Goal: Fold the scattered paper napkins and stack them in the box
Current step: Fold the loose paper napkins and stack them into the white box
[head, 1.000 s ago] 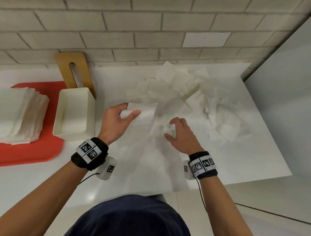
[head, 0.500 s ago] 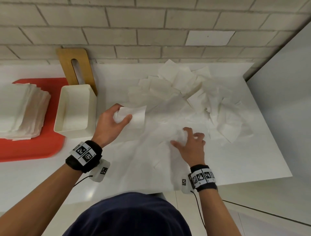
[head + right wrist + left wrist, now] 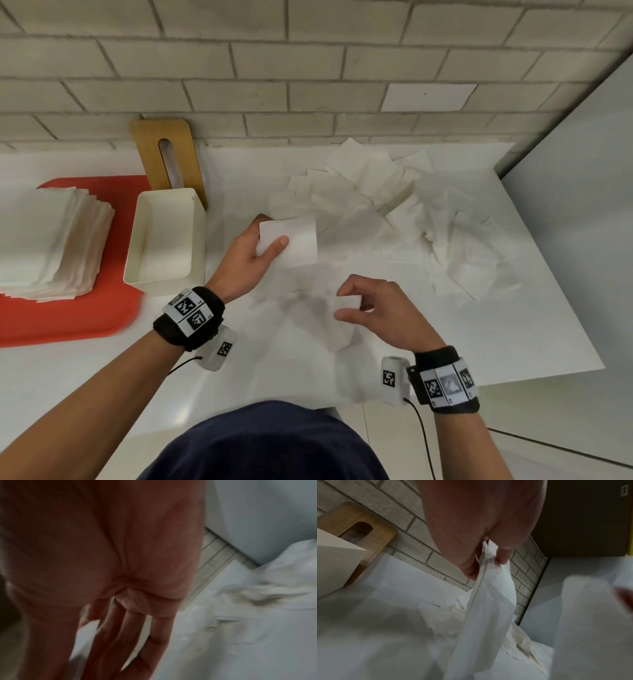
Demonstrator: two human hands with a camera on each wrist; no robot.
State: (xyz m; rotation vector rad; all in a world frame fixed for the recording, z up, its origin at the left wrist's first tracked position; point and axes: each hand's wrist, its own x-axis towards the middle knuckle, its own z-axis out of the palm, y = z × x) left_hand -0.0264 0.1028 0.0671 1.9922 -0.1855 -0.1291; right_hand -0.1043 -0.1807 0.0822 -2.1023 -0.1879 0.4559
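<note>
The napkin point(image 3: 291, 241) in work is a single white sheet held off the table between both hands, over the middle of the table near its front edge. The left hand point(image 3: 251, 255) pinches one upper corner, thumb on the near face and fingers behind; the left wrist view shows the sheet point(image 3: 489, 615) hanging down from that pinch, so it is clear of the pile. The right hand point(image 3: 380, 313) has its thumb and curled fingers closed on the opposite end point(image 3: 347, 303), which is blurred. Gripping two ends apart probably serves to pull the sheet flat and line its edges up for a fold. The right wrist view is too smeared to show the grip.

The box point(image 3: 164, 240) stands open just left of the left hand, close enough for a short reach; no napkin shows inside it, so the stacking seems barely begun. A wooden board point(image 3: 171, 154) leans on the wall behind it. The loose napkins point(image 3: 394, 219) lie heaped toward the back right corner. On the left edge a red tray point(image 3: 68, 325) carries a flat stack point(image 3: 51, 240) of paper.

Against the earlier frames, the right hand has left the table, where it lay spread over sheets, and now lifts its end. The left hand has carried its corner a little toward the box. The box, tray and heap look unchanged.
</note>
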